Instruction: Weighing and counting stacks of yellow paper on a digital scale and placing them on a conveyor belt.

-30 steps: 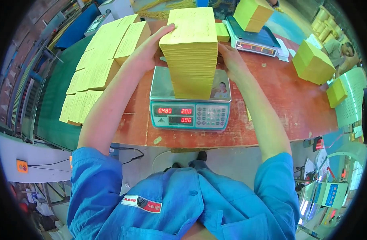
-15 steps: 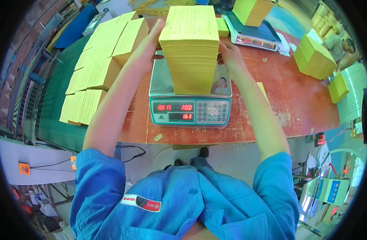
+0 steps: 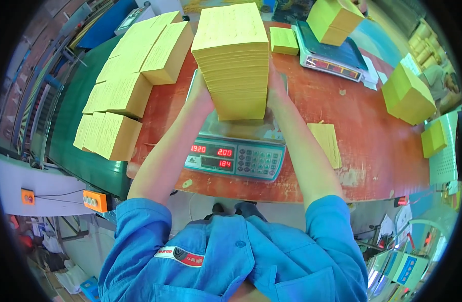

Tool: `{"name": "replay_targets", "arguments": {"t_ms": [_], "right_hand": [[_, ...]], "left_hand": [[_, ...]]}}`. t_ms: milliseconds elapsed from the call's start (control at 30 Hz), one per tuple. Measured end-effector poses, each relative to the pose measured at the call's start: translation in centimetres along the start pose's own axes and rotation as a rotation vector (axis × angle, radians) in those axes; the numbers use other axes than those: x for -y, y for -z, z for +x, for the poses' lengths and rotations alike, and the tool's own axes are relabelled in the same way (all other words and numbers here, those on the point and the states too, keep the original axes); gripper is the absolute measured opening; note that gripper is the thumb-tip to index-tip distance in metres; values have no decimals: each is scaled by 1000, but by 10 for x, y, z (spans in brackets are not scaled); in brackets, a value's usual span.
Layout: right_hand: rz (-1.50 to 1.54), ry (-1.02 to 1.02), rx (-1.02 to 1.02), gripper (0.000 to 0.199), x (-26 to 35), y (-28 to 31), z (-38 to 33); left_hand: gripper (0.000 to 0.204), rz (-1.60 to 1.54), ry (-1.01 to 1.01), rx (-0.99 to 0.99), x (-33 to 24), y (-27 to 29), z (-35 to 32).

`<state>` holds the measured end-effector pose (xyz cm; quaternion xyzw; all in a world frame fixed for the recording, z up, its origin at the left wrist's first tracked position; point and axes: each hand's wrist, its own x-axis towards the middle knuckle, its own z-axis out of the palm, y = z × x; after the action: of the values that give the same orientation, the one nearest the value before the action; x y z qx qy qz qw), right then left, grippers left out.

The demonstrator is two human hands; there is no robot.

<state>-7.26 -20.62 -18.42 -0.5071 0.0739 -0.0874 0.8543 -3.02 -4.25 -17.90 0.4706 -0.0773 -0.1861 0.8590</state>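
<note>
A tall stack of yellow paper (image 3: 238, 75) stands between my two hands, over the pan of a teal digital scale (image 3: 258, 163). I cannot tell whether its base rests on the pan or is slightly raised. My left hand (image 3: 202, 94) presses against the stack's lower left side, closed on it, with the fingers mostly hidden. On the opposite side my right hand (image 3: 275, 88) grips the stack, its fingertips out of sight behind the paper. The scale's red digits are lit, and my left forearm overlaps the display's left end.
Several yellow paper stacks (image 3: 133, 55) stand in rows on the left, over a green surface (image 3: 64, 136). A second scale (image 3: 332, 63) bears another stack at the back right. Loose yellow paper (image 3: 325, 143) lies by my right forearm. More blocks (image 3: 408, 95) sit near a person at far right.
Both hands have moved down and inward from beside the stack's upper part to grip its lower sides. The view has shifted, and the scale's reading has changed.
</note>
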Motion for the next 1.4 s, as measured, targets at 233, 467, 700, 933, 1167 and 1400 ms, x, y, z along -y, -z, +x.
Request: {"name": "replay_targets", "arguments": {"t_ms": [233,467,700,933,1167,1400], "right_hand": [[-287,215,-106,53,13,80,-19],[-1075,347,-653,36,25,314,-156],[-1900,244,-549,40,-5,343,-237],[-1951,283,-564,40,-6,338,-244],[-1935,256,-612,38,-7,337,-242],[-1932,207,-645,37,-7,334,-241]], "left_hand": [[51,1239,-418,-279,-11,87,-39],[50,1608,-256,-486,34,230,-211],[58,2057,-270,-415,52,231,-237],[59,2055,-264,-408,53,231,-245],[58,2001,-291,-378,50,236,-245],[51,1709,-178,-394,39,246,-238]]}}
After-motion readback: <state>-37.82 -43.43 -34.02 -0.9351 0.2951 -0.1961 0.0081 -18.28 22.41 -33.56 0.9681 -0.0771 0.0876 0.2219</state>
